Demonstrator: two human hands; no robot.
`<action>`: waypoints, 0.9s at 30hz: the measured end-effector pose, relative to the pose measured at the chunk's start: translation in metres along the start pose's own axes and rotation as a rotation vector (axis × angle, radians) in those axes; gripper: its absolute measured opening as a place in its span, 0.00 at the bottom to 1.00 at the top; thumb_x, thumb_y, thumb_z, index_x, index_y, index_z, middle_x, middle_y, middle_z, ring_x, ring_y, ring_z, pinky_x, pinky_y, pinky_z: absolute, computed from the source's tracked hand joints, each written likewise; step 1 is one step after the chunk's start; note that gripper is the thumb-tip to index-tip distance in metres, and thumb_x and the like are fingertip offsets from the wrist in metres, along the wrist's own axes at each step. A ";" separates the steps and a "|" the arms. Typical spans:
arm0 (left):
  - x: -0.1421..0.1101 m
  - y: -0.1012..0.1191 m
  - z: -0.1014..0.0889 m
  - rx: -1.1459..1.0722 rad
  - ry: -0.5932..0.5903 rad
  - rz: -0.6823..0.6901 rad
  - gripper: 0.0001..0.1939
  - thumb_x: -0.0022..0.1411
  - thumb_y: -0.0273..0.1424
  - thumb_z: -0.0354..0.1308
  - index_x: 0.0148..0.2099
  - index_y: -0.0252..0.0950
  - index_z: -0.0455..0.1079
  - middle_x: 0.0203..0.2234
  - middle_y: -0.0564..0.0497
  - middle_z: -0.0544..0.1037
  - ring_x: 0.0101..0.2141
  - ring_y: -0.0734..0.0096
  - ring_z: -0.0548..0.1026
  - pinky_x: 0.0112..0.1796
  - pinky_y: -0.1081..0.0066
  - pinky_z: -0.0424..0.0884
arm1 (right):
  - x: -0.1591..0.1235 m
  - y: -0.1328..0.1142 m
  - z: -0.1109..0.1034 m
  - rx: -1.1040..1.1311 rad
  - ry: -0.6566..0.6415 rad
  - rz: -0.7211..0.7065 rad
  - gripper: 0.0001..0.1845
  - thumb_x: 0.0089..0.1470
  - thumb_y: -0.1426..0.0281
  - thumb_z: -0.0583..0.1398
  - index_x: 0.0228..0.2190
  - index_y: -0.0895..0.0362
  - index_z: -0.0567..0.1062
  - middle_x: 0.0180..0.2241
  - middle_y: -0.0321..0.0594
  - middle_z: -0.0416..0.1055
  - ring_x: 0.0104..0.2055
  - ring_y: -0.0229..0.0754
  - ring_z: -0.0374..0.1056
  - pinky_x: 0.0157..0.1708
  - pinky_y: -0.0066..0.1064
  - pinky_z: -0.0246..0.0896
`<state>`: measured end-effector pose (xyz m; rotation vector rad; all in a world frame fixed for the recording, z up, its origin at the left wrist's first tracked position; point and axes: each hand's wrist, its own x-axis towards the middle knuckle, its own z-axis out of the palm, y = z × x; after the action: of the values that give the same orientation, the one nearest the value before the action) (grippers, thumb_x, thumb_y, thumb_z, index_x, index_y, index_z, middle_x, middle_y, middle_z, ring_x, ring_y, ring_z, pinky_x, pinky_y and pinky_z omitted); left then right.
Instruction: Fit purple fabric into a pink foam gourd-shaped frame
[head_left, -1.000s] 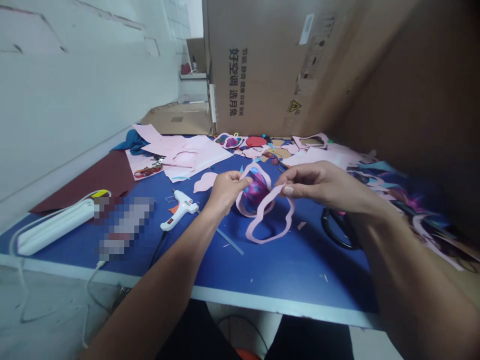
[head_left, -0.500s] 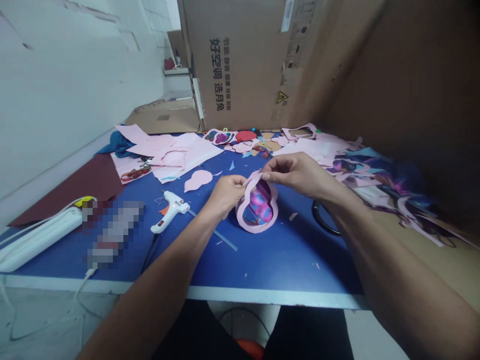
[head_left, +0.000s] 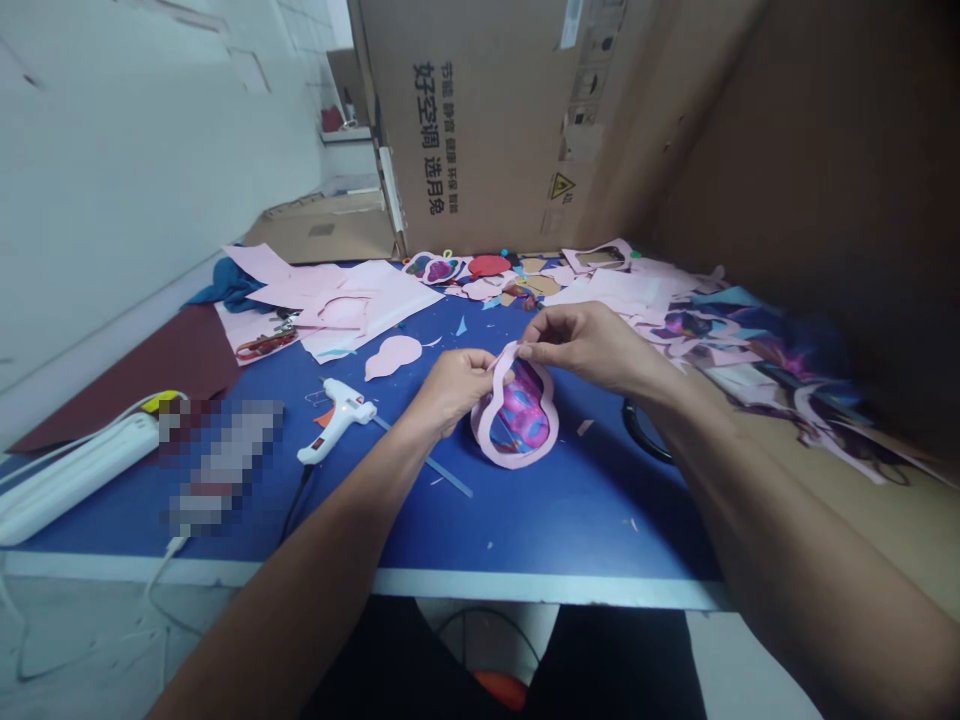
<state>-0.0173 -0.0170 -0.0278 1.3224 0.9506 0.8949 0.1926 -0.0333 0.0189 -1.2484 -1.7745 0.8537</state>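
A gourd-shaped craft piece (head_left: 519,412), with a pink felt-like border around a shiny purple and blue middle, stands tilted above the blue table (head_left: 450,545). My left hand (head_left: 463,388) pinches its upper left edge. At its top, my right hand (head_left: 581,345) holds the pink border between thumb and fingers. Both hands are closed on it, and the fingertips partly hide its upper end. Left of my left hand lies a white hot glue gun (head_left: 336,418) with a clear glue stick (head_left: 427,460) running out of its back.
Pink sheets (head_left: 382,298) and a gourd-shaped pink cutout (head_left: 393,357) lie farther back. Colourful scraps (head_left: 750,350) pile up at the right. A black ring (head_left: 643,435) sits by my right forearm, and a white power strip (head_left: 82,475) at far left. Cardboard (head_left: 502,130) walls the back.
The pink border's top has opened slightly away from the shiny middle, and my left fingertips show through it. Both hands keep their grip. The whole view has shifted a little.
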 end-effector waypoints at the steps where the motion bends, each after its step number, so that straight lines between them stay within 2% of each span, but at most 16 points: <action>1: 0.000 0.000 0.000 -0.001 -0.001 0.002 0.18 0.46 0.41 0.81 0.27 0.36 0.77 0.19 0.56 0.74 0.20 0.79 0.64 0.24 0.74 0.59 | 0.000 0.000 0.000 0.001 -0.002 0.004 0.24 0.50 0.48 0.75 0.28 0.56 0.81 0.27 0.40 0.78 0.30 0.41 0.69 0.30 0.34 0.62; 11: -0.001 0.001 0.000 0.007 0.007 -0.039 0.18 0.46 0.40 0.80 0.26 0.35 0.76 0.20 0.54 0.74 0.21 0.78 0.65 0.25 0.73 0.58 | 0.003 0.003 0.004 0.059 0.042 0.012 0.26 0.47 0.48 0.78 0.29 0.55 0.79 0.24 0.37 0.75 0.26 0.39 0.66 0.25 0.32 0.57; 18: -0.001 0.001 0.000 -0.012 -0.003 -0.042 0.18 0.45 0.40 0.80 0.26 0.35 0.77 0.20 0.55 0.73 0.20 0.78 0.63 0.24 0.73 0.57 | 0.005 0.008 0.006 0.149 0.061 0.038 0.26 0.42 0.54 0.81 0.32 0.53 0.76 0.26 0.37 0.76 0.28 0.41 0.69 0.26 0.32 0.60; 27: -0.001 -0.001 0.000 -0.032 0.000 -0.041 0.20 0.42 0.41 0.81 0.26 0.35 0.76 0.19 0.56 0.73 0.20 0.79 0.63 0.24 0.73 0.57 | 0.005 0.010 0.007 0.183 0.048 0.061 0.27 0.42 0.55 0.80 0.36 0.53 0.76 0.25 0.36 0.78 0.26 0.41 0.70 0.26 0.32 0.60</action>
<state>-0.0174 -0.0178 -0.0284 1.2714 0.9563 0.8753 0.1901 -0.0263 0.0080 -1.1987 -1.5889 0.9890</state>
